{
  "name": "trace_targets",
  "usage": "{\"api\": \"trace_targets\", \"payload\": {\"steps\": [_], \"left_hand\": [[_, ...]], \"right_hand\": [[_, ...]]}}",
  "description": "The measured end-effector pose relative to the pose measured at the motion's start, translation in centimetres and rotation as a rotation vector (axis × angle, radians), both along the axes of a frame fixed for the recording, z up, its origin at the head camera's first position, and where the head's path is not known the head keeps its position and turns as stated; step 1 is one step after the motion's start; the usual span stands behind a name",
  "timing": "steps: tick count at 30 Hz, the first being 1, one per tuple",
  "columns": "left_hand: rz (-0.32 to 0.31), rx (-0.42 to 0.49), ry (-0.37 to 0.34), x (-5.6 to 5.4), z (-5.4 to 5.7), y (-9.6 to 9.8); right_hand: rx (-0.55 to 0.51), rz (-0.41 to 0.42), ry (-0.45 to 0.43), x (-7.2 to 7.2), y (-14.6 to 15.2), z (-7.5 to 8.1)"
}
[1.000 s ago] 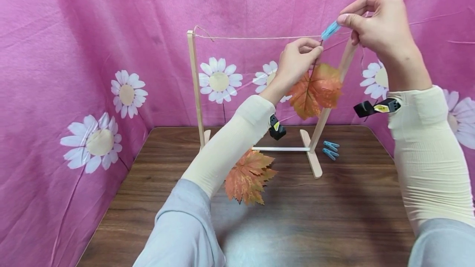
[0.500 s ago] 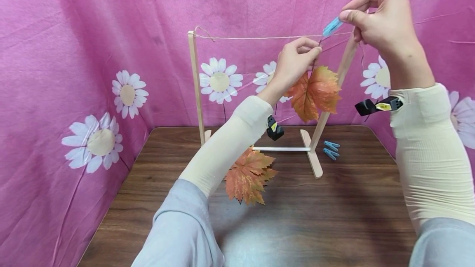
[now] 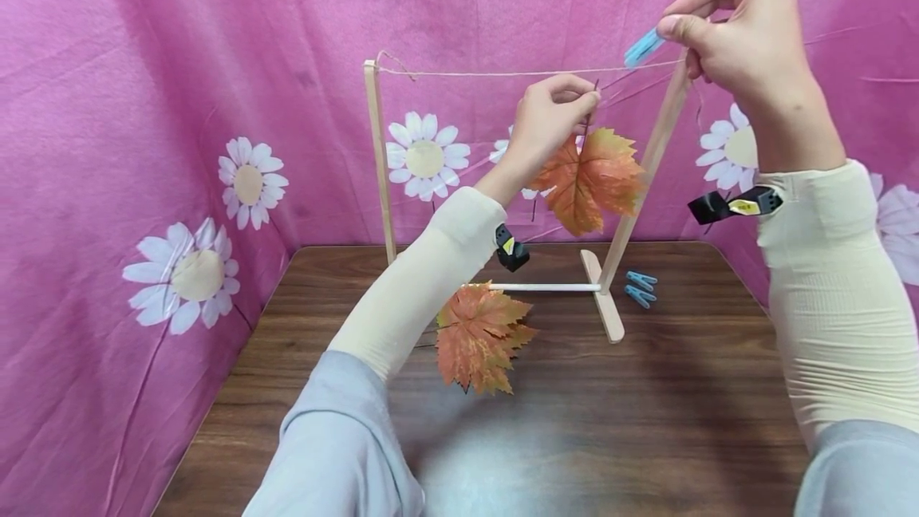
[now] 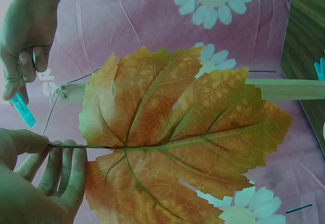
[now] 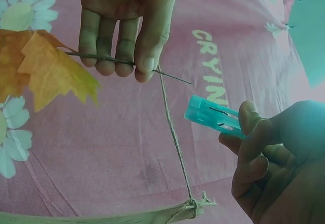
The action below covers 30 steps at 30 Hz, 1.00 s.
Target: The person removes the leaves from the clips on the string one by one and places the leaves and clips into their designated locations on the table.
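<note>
My left hand (image 3: pixel 549 122) pinches the dark stem of an orange maple leaf (image 3: pixel 592 178) just under the string (image 3: pixel 495 73). The leaf hangs down from the fingers; in the left wrist view its veined face (image 4: pixel 167 137) shows large. Up and to the right, my right hand (image 3: pixel 750 46) pinches a blue clothespin (image 3: pixel 643 48) by its handle end. In the right wrist view the clothespin (image 5: pixel 210 115) points toward the stem's free tip and stands apart from it. Whether the clothespin touches the string cannot be told.
The string spans two wooden posts (image 3: pixel 379 158) of a frame joined by a white rod (image 3: pixel 546 288). Several orange leaves (image 3: pixel 484 341) lie overlapping on the table (image 3: pixel 682 421) below my left arm. Two blue clothespins (image 3: pixel 639 296) lie by the right foot. A pink daisy-print cloth (image 3: pixel 323 6) hangs behind.
My left hand has moved left with the leaf, so the stem has drawn away from the clothespin. My right hand has risen slightly with the clothespin.
</note>
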<state>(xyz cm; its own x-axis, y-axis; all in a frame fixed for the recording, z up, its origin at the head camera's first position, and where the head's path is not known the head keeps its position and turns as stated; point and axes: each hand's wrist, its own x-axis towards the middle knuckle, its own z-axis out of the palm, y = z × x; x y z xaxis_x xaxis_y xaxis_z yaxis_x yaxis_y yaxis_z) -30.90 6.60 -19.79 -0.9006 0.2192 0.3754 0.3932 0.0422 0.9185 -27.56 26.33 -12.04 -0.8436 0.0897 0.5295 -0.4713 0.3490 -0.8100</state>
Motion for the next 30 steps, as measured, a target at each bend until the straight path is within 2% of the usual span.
{"api": "trace_targets", "payload": {"steps": [8, 17, 30], "left_hand": [[-0.018, 0.067, 0.004, 0.2, -0.4, -1.1], [0.001, 0.116, 0.012, 0.3, -0.4, -2.5], [0.005, 0.193, 0.021, 0.3, -0.9, -4.4]], "right_hand": [[0.036, 0.007, -0.014, 0.4, -0.2, -0.5], [-0.03, 0.056, -0.056, 0.7, 0.0, -1.3], [-0.081, 0.077, -0.01, 1.4, -0.1, -2.1]]}}
